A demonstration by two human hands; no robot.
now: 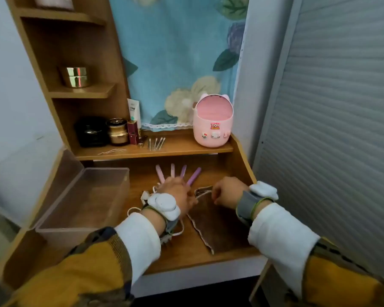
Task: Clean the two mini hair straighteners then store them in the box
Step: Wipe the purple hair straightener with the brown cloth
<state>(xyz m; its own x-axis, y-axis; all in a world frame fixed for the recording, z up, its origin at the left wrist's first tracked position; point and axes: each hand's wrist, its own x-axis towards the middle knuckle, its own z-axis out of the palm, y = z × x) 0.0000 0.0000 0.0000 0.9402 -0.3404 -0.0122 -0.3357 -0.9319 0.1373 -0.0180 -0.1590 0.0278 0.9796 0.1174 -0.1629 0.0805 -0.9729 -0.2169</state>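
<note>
Gripping 2 straighteners [194, 175], left hand [175, 191] curls; right hand [227, 191] pinches 1 cloth [217, 224] near 1 box [106, 171].

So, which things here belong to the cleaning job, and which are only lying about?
Job: mini hair straighteners in the left hand; brown cloth at the right hand; clear box.
Lying about: pink bin, cotton swabs, gold jars, tube.

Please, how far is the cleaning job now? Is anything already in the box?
Nothing looks done: the clear box stands open and empty. In hand: the left hand covers both straighteners, and the right hand grips the brown cloth at its edge. Left: wiping both, then storing them.
</note>
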